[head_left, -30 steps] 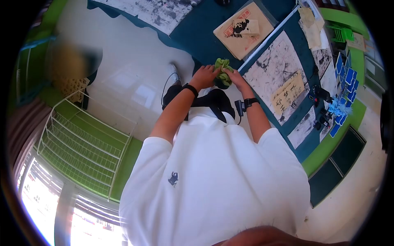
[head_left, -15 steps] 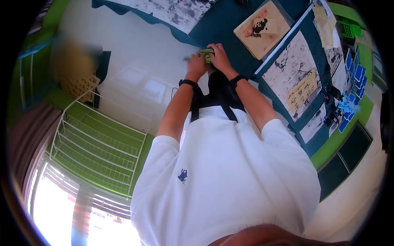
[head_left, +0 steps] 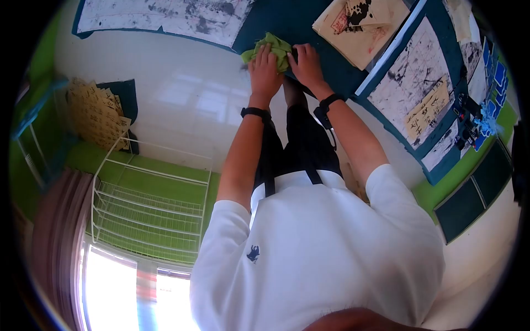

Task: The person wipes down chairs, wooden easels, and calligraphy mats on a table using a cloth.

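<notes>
The left grip clasps and the right grip touches, whether clenched I cannot tell, a crumpled light-green cloth by the edge of the dark-green-covered desk, where even finger pressure should best control loose folds.

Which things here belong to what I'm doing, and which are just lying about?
In use, it seems:
- green cloth, at left hand and right hand

Apparently just lying about:
- brown envelope
- ink-marked sheet
- lettered slips
- loose lettered papers
</notes>
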`<state>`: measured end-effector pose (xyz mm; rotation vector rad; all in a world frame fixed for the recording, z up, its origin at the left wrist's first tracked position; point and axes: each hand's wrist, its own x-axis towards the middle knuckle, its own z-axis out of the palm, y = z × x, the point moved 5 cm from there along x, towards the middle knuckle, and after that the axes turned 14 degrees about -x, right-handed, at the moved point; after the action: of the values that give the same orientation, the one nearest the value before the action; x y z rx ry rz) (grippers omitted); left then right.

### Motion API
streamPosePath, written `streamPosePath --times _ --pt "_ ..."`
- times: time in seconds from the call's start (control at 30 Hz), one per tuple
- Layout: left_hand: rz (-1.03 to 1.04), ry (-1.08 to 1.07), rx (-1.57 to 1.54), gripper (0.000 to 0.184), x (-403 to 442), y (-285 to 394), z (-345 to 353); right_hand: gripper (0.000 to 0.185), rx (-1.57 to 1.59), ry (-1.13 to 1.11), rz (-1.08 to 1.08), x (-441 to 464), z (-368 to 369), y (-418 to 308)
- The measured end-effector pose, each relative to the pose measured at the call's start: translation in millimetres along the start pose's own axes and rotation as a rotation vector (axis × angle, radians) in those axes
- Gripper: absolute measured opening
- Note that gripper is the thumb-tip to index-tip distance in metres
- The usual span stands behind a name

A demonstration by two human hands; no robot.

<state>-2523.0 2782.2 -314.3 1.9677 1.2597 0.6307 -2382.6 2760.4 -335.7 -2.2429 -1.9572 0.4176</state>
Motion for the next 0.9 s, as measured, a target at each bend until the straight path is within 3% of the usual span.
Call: streamPosePath --times 0.07,0.2,0.27,0.47,0.57,0.7,0.77,0.9 --pt "-0.115 -0.074 0.082 0.037 -4.1 8.5 -7.5 0.027 -0.113 -0.025 -0.098 -9.9 0.1 16.3" --pt "-0.058 -0.122 0.231 0.044 19.9 -2.7 -3.7 0.027 -0.215 -0.018 -0.175 -19.4 7.6 36.6" --pt "-0.317 -0.267 0.102 0.048 43.3 -19.7 0.5 0.026 -0.228 0.072 -0.247 -21.9 13.9 37.6" --pt "-0.005 0.004 0.067 0.053 119.6 -4.1 6.1 0.023 -0.186 0.039 -0.215 -18.1 10.8 42.3" --pt "0.165 -0.041 0.16 0.053 134.8 -5.1 20.5 0.022 -0.176 0.092 -0.227 -17.6 7.7 42.2" --pt "0.071 -0.161 0.211 0.049 106.9 -8.9 17.5 0.025 -0.186 0.027 -0.231 -15.8 0.0 33.6" --pt "-0.008 -0.218 0.21 0.048 84.0 -10.4 7.0 0.027 -0.24 -0.117 -0.328 -9.3 -3.7 18.7" --pt "-0.084 -0.197 0.129 0.047 38.2 -11.8 -4.4 0.033 -0.326 -0.034 -0.374 19.9 -30.5 4.9"
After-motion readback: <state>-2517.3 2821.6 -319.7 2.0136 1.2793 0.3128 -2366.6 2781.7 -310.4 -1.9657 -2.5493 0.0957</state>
